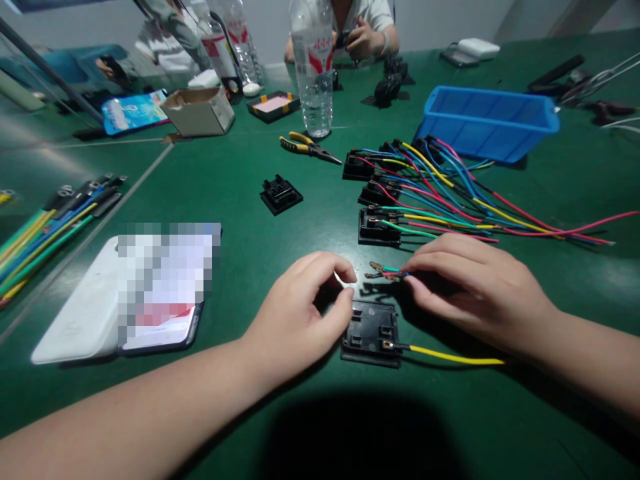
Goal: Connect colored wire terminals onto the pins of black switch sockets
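A square black plastic part (373, 323) with small slots lies on the table, a yellow wire (453, 355) joined to one slot by a metal terminal. Over its upper left corner curls my left hand (305, 300), thumb and index finger slightly apart with nothing visible between them. Pinched in my right hand (475, 287) is a small bunch of wires (393, 272), green, red and blue at least, their metal terminals pointing left above the part. Behind it, several similar black parts (377, 225) carry coloured wires trailing right. Another black part (281, 194), without wires, sits farther back.
Yellow-handled pliers (311, 148) lie beyond the parts, near a plastic bottle (315, 80). A blue bin (487, 127) stands at back right. To my left are a phone (170, 293) in a white cover and bundled wires (55, 227). Other people sit across the table.
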### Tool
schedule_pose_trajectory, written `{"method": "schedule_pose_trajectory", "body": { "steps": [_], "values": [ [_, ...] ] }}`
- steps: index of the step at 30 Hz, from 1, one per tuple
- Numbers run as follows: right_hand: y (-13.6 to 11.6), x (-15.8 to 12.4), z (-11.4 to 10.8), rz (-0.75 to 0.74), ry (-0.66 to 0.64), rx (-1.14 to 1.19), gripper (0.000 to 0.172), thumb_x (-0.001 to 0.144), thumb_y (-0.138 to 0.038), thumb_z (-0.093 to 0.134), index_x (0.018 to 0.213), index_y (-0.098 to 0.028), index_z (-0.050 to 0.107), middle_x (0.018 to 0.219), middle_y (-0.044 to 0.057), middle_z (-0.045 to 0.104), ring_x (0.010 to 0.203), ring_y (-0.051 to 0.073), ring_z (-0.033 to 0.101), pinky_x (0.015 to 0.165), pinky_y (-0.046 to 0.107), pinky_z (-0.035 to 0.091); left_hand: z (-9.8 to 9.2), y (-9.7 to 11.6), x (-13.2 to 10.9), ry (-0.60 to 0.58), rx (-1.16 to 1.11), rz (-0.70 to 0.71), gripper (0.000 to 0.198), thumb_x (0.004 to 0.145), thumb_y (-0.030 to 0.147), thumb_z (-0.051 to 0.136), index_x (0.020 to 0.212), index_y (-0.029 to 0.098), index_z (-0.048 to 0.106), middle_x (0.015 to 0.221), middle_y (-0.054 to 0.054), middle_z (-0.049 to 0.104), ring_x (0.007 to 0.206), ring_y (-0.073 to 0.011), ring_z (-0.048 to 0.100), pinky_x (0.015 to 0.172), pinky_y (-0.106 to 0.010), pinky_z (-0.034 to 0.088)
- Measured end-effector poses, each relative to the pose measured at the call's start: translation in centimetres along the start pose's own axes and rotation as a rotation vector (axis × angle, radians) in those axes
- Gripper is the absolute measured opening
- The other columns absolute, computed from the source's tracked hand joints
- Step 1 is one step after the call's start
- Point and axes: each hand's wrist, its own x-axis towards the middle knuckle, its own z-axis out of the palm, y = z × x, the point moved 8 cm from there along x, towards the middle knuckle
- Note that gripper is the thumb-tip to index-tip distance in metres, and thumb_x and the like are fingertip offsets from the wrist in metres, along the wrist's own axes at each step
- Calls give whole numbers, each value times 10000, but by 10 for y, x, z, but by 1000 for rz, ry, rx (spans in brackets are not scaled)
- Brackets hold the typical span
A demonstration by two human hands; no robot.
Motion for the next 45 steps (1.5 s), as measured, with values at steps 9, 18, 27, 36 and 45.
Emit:
{"method": "schedule_pose_trajectory", "body": {
  "steps": [9, 18, 27, 36, 45],
  "values": [
    [-5, -1, 2, -56, -22, 46, 154, 861, -163, 625, 1013, -183, 607, 881, 60, 675, 778, 174, 611, 673, 298, 511, 6, -5, 2, -45, -46, -70, 97, 864, 215, 616, 950, 212, 662, 881, 23, 718, 801, -135, 658, 784, -269, 493],
    [-8, -1, 3, -71, -31, 68, 170, 864, -158, 612, 1029, -199, 617, 885, 66, 696, 783, 183, 629, 662, 301, 516, 9, -2, 4, -87, -70, -38, 100, 876, 201, 585, 914, 214, 676, 872, 24, 741, 813, -136, 683, 770, -260, 495],
    [-8, -1, 5, -73, -57, 69, 159, 882, -171, 582, 1034, -181, 628, 902, 81, 695, 797, 185, 626, 661, 298, 509, 7, -3, 3, -59, -62, -38, 92, 870, 190, 589, 906, 217, 669, 856, 31, 734, 794, -133, 676, 767, -268, 487],
    [-6, -2, 5, -57, -62, 86, 179, 879, -165, 576, 1048, -198, 625, 921, 72, 693, 827, 191, 639, 675, 300, 511, 7, -7, 3, -65, -105, -81, 92, 874, 183, 585, 907, 217, 665, 866, 32, 724, 809, -131, 672, 777, -266, 495],
    [-1, -3, 5, -14, -47, 34, 163, 889, -172, 570, 1042, -174, 627, 944, 89, 684, 845, 202, 630, 714, 311, 516, 6, -7, 4, -42, -111, -90, 102, 862, 152, 587, 899, 208, 663, 850, 33, 712, 789, -120, 662, 748, -236, 499]
  ]
}}
